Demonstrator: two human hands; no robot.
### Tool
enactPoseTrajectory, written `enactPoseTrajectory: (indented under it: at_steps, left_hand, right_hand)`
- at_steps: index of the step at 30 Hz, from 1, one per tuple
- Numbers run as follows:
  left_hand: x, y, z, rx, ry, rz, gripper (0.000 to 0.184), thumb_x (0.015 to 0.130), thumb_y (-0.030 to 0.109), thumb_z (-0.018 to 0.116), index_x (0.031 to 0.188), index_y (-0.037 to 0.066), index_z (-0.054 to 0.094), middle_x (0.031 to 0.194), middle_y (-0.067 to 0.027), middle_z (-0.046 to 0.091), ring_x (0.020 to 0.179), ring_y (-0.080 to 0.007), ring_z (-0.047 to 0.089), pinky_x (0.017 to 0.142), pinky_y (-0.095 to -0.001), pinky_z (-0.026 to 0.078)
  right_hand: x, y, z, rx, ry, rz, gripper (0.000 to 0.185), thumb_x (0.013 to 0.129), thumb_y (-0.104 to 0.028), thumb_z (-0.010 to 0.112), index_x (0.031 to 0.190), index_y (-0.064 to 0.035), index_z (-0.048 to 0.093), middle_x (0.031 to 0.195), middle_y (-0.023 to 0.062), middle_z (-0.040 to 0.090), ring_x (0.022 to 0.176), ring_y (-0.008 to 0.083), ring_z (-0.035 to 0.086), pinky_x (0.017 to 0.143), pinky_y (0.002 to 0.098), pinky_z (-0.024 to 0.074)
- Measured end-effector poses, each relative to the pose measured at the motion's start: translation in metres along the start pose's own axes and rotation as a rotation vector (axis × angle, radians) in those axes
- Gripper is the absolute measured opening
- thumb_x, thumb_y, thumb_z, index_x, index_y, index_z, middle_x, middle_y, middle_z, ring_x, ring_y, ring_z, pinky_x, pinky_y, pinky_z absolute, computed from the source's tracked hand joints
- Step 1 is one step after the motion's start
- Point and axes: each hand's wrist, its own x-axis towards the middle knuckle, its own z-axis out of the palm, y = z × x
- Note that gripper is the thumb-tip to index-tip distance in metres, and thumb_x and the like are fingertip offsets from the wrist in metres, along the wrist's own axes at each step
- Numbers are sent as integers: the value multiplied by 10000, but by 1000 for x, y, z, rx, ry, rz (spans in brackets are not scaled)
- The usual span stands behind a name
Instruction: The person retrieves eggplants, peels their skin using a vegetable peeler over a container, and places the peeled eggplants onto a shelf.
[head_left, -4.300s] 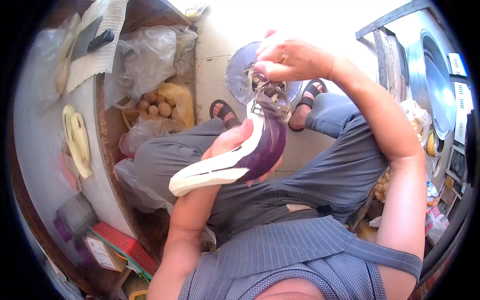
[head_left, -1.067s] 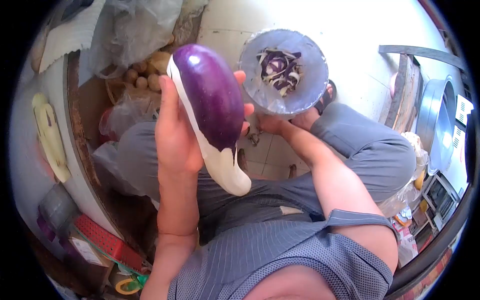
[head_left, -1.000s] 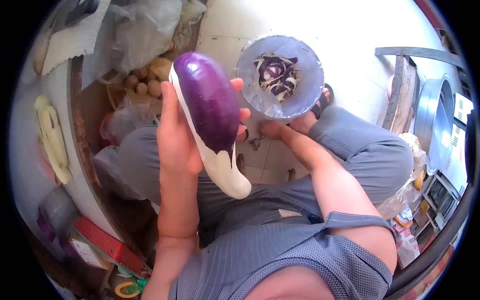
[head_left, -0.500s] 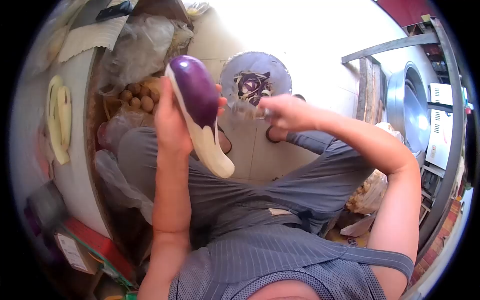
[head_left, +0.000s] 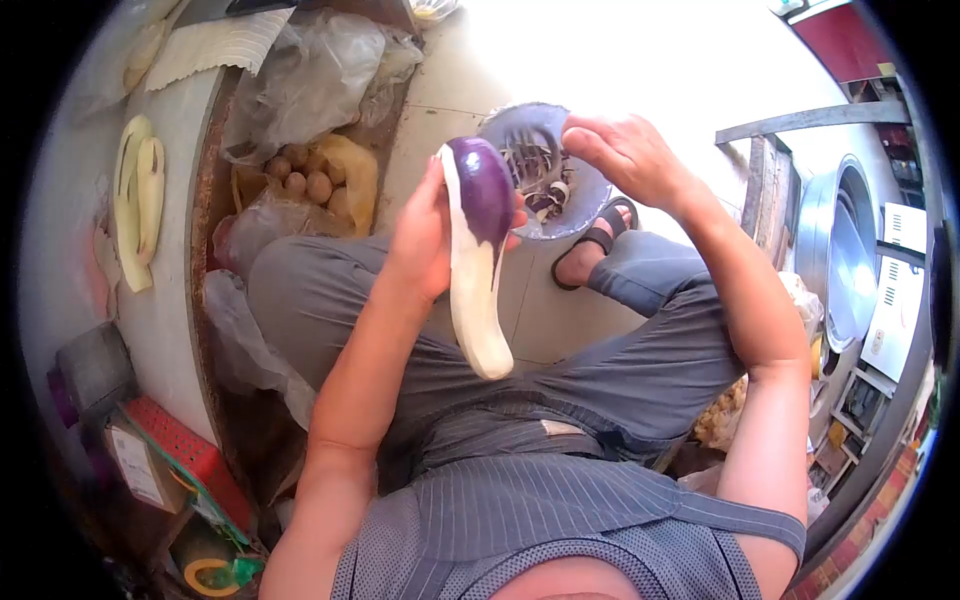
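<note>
My left hand (head_left: 420,238) is closed around a large eggplant (head_left: 482,195), held upright over my lap. Its lower end is peeled pale, and a pale strip runs up its left side; the rest is glossy purple skin. Off to the right, my right hand (head_left: 640,165) is raised by the bucket's rim, apart from the eggplant. Its fingers are closed, but what they hold is blurred and cannot be made out. Beyond the eggplant stands a round grey bucket (head_left: 592,200) with purple and white peelings (head_left: 548,190) inside.
Peeled pale eggplants (head_left: 140,205) lie on the white counter (head_left: 185,300) at left. Potatoes (head_left: 318,186) sit in plastic bags on a low shelf, near a red basket (head_left: 190,460). On the right are a wooden frame (head_left: 762,185) and a large metal basin (head_left: 845,260).
My right hand has risen and moved right. My left hand still holds the eggplant, now more vertical. The view has shifted, so the bucket appears farther right.
</note>
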Motion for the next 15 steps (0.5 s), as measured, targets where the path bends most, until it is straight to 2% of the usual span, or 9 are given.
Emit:
enactPoseTrajectory:
  at_steps: [2,3,4,7,10,12,13,15]
  left_hand:
    - [4,-4,3,-66,-19,24,620,1066,554,288,1292,52,572,1119,-227,692,968,-361,715,774,-507,628]
    - [5,-7,9,-53,68,21,592,1071,539,290,1275,67,582,1109,-200,700,932,-342,722,753,-495,635]
    - [7,-9,9,-51,74,12,592,1071,539,290,1275,67,582,1109,-200,700,932,-342,722,753,-495,635]
    - [10,-14,7,-15,11,-24,582,1071,539,290,1240,71,593,1087,-176,704,894,-337,723,724,-492,632]
    - [9,-20,8,-91,101,-43,576,1073,537,293,1199,69,603,1043,-161,709,857,-329,720,699,-487,618]
    - [9,-23,11,16,192,-94,557,1076,528,306,1192,68,597,983,-150,712,815,-312,718,673,-460,611]
    - [9,-26,22,-8,278,-50,542,1075,520,325,1203,66,592,954,-161,714,770,-299,715,640,-428,610]
    - [8,-25,21,51,234,-53,537,1075,519,332,1204,66,589,947,-169,714,759,-294,715,632,-418,608]
  right_hand:
    - [5,-6,-6,-188,18,-227,419,1023,-438,452,922,-88,659,792,109,600,730,341,571,745,413,437]
    - [9,-10,1,-235,113,-330,354,1004,-354,512,782,-104,630,707,66,553,663,287,535,722,391,413]
    - [10,-16,7,-228,114,-322,354,1004,-354,512,782,-104,630,707,66,553,663,287,535,722,391,413]
    - [9,-40,21,-252,299,-420,333,872,-247,691,599,-110,558,620,29,520,638,224,539,707,362,428]
    - [5,-46,30,-279,256,-485,327,854,-251,704,599,-111,553,619,29,527,624,219,536,686,351,431]
    - [8,-41,26,-298,231,-472,319,845,-243,707,595,-116,554,607,22,527,616,209,539,669,345,436]
    - [10,-36,25,-283,246,-473,317,844,-237,705,592,-119,553,601,18,524,609,211,538,669,348,438]
    - [15,-30,24,-245,264,-489,314,852,-219,689,585,-120,554,589,15,520,597,222,540,661,362,441]
